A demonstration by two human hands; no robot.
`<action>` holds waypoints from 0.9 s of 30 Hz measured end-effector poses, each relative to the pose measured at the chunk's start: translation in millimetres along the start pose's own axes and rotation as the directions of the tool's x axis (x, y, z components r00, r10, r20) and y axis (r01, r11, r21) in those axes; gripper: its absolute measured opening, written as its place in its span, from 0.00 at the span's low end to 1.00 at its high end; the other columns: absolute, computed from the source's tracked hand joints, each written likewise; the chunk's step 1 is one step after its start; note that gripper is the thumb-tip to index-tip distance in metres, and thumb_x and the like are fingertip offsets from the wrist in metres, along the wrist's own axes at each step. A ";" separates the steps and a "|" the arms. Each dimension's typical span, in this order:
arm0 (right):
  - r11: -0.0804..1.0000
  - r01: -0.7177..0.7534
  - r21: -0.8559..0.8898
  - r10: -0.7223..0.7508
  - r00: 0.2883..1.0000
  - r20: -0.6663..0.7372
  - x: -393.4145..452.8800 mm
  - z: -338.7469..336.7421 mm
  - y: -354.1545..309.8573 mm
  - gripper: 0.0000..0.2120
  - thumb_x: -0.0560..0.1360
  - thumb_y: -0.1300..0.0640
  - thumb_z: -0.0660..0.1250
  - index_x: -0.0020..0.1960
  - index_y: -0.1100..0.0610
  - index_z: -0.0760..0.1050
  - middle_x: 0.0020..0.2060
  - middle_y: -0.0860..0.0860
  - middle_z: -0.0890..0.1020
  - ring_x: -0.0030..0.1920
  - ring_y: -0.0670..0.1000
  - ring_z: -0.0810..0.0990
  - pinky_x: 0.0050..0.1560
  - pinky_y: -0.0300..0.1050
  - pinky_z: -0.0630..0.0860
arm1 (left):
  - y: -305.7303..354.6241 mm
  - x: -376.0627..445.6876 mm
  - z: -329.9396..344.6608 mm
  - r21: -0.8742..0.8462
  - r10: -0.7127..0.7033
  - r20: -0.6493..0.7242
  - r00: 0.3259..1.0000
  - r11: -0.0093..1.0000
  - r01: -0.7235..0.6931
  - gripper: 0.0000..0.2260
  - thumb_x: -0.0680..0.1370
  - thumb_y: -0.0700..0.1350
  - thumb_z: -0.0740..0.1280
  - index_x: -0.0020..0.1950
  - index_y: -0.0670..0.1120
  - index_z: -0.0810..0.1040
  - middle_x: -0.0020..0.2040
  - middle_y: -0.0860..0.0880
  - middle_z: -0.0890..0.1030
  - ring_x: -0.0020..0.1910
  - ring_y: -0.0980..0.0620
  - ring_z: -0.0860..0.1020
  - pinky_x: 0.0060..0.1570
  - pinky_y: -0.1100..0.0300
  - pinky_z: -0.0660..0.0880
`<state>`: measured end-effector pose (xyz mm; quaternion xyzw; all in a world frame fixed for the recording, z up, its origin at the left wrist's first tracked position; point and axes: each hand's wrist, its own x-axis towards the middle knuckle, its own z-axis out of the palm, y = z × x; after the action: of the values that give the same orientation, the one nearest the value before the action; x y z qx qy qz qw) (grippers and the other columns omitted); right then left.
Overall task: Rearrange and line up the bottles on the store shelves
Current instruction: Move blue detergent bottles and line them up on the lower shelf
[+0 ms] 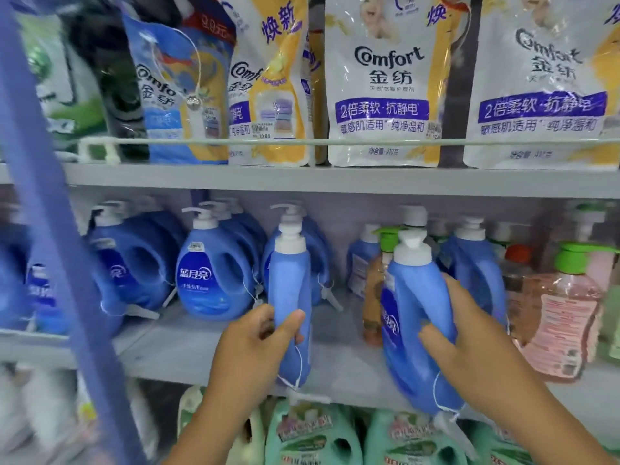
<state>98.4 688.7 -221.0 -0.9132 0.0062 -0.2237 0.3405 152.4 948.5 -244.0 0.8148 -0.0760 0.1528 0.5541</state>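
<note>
Left hand [250, 344] grips a blue pump bottle [290, 297] at frame centre; right hand [469, 340] grips another blue pump bottle [412, 317] right of it. Both at the grey middle shelf [188, 350] front edge. Comfort refill pouches [382, 82] stand across the top.

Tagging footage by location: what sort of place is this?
Most likely a shop's laundry aisle: tiered shelves carry repeated Comfort refill pouches with price stickers, and rows of identical blue pump bottles with string tags.

Grey store shelves [335, 181] in tiers; blue upright post [50, 213] at left.
</note>
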 end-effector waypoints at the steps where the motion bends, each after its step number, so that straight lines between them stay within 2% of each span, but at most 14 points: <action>1: 0.998 0.045 0.053 -0.046 0.999 0.003 1.6 5.9 -2.9 0.22 0.78 0.55 0.66 0.68 0.37 0.65 0.39 0.47 0.81 0.37 0.44 0.79 0.37 0.38 0.73 | -1.3 -5.0 -4.7 0.021 0.003 -0.044 0.999 1.000 -0.002 0.16 0.78 0.55 0.70 0.38 0.44 0.81 0.35 0.53 0.85 0.36 0.48 0.81 0.43 0.49 0.76; 3: 0.983 0.127 0.135 -0.124 0.992 -0.031 8.0 16.9 -8.8 0.18 0.79 0.50 0.68 0.65 0.37 0.68 0.47 0.37 0.82 0.46 0.34 0.78 0.44 0.29 0.72 | -3.1 -11.5 -11.8 0.072 0.008 -0.139 0.990 0.997 0.003 0.21 0.74 0.64 0.68 0.38 0.46 0.81 0.34 0.49 0.84 0.35 0.47 0.80 0.41 0.47 0.76; 5: 0.959 0.149 0.240 -0.151 0.989 -0.009 18.2 29.1 -14.9 0.14 0.78 0.48 0.68 0.62 0.36 0.70 0.47 0.30 0.81 0.45 0.31 0.78 0.44 0.27 0.71 | -7.2 -14.3 -20.3 0.142 0.003 -0.206 0.978 0.990 0.027 0.27 0.71 0.70 0.65 0.38 0.45 0.79 0.34 0.49 0.83 0.35 0.47 0.80 0.40 0.46 0.77; 8: 0.920 0.070 0.386 -0.106 0.992 0.073 34.6 52.8 -24.0 0.10 0.79 0.50 0.69 0.58 0.39 0.74 0.39 0.33 0.82 0.36 0.36 0.80 0.37 0.30 0.72 | -11.8 -15.5 -36.4 0.211 -0.001 -0.258 0.966 0.976 0.058 0.29 0.68 0.72 0.63 0.37 0.45 0.78 0.33 0.50 0.83 0.34 0.49 0.80 0.40 0.47 0.78; 10: 0.905 0.032 0.423 -0.069 0.995 0.073 47.1 73.7 -28.9 0.07 0.78 0.50 0.69 0.56 0.43 0.77 0.42 0.38 0.84 0.40 0.36 0.81 0.38 0.30 0.73 | -13.1 -11.9 -48.6 0.202 -0.010 -0.264 0.965 0.977 0.066 0.27 0.70 0.71 0.66 0.38 0.45 0.78 0.33 0.52 0.83 0.34 0.51 0.79 0.42 0.50 0.78; 12: 0.911 0.015 0.413 -0.039 0.998 0.050 59.6 95.2 -35.2 0.05 0.78 0.50 0.70 0.53 0.48 0.78 0.45 0.42 0.85 0.43 0.37 0.82 0.39 0.30 0.73 | -17.7 -6.4 -60.8 0.172 -0.036 -0.237 0.971 0.982 0.078 0.19 0.74 0.62 0.70 0.38 0.46 0.80 0.32 0.56 0.83 0.34 0.53 0.79 0.43 0.52 0.77; 15: 0.937 -0.023 0.349 0.024 1.000 0.001 77.5 121.3 -42.4 0.10 0.77 0.44 0.70 0.52 0.50 0.78 0.45 0.42 0.84 0.45 0.39 0.81 0.41 0.33 0.73 | -30.4 3.4 -84.1 0.130 -0.036 -0.185 0.982 0.990 0.061 0.13 0.77 0.54 0.71 0.39 0.46 0.81 0.32 0.58 0.84 0.34 0.56 0.81 0.46 0.51 0.78; 18: 0.955 -0.024 0.297 0.056 0.993 -0.100 83.4 135.8 -52.2 0.14 0.73 0.41 0.72 0.55 0.41 0.73 0.45 0.36 0.82 0.47 0.37 0.81 0.46 0.36 0.76 | -44.1 14.1 -110.8 0.084 -0.035 -0.192 0.981 0.995 0.052 0.13 0.79 0.51 0.70 0.39 0.45 0.80 0.32 0.55 0.83 0.36 0.58 0.79 0.41 0.57 0.73; 19: 0.948 -0.003 0.319 0.039 0.994 -0.107 83.2 139.5 -56.2 0.19 0.72 0.42 0.74 0.58 0.38 0.71 0.47 0.32 0.81 0.48 0.35 0.80 0.47 0.35 0.77 | -47.2 18.3 -117.4 0.064 -0.042 -0.187 0.982 0.996 0.055 0.14 0.80 0.51 0.69 0.39 0.44 0.79 0.33 0.55 0.83 0.36 0.58 0.79 0.40 0.57 0.72; 21: 0.947 0.021 0.321 -0.014 1.000 -0.026 83.5 150.0 -63.9 0.32 0.70 0.44 0.78 0.68 0.37 0.65 0.57 0.28 0.76 0.55 0.34 0.79 0.54 0.35 0.79 | -51.8 26.2 -125.6 0.023 -0.054 -0.186 0.981 0.998 0.059 0.15 0.80 0.51 0.67 0.39 0.43 0.78 0.32 0.55 0.82 0.34 0.58 0.77 0.39 0.56 0.70; 23: 0.970 0.014 0.241 -0.024 0.999 0.040 83.7 159.9 -70.3 0.45 0.67 0.43 0.80 0.76 0.40 0.57 0.67 0.35 0.71 0.63 0.40 0.76 0.60 0.43 0.79 | -54.3 33.1 -129.7 -0.005 -0.065 -0.187 0.980 0.998 0.065 0.16 0.81 0.51 0.66 0.40 0.41 0.77 0.32 0.54 0.81 0.32 0.59 0.76 0.39 0.55 0.70; 24: 0.977 0.021 0.212 -0.027 0.999 0.023 85.1 163.7 -71.1 0.47 0.67 0.44 0.80 0.77 0.42 0.56 0.70 0.39 0.70 0.66 0.44 0.75 0.62 0.46 0.78 | -56.0 36.2 -131.1 -0.016 -0.074 -0.176 0.982 0.997 0.072 0.16 0.81 0.51 0.67 0.39 0.41 0.77 0.33 0.54 0.81 0.32 0.59 0.76 0.39 0.55 0.70; 27: 0.998 0.010 0.067 -0.004 0.996 -0.084 83.9 159.2 -69.9 0.42 0.70 0.45 0.78 0.77 0.48 0.61 0.68 0.48 0.69 0.68 0.50 0.71 0.64 0.43 0.72 | -54.9 39.8 -129.9 -0.054 -0.101 -0.096 0.990 0.994 0.096 0.16 0.79 0.54 0.70 0.37 0.44 0.81 0.33 0.54 0.84 0.30 0.60 0.77 0.41 0.55 0.72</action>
<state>229.8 827.3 -249.8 -0.8912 0.0098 -0.2629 0.3695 184.5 1091.2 -235.0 0.7950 -0.0118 0.1634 0.5841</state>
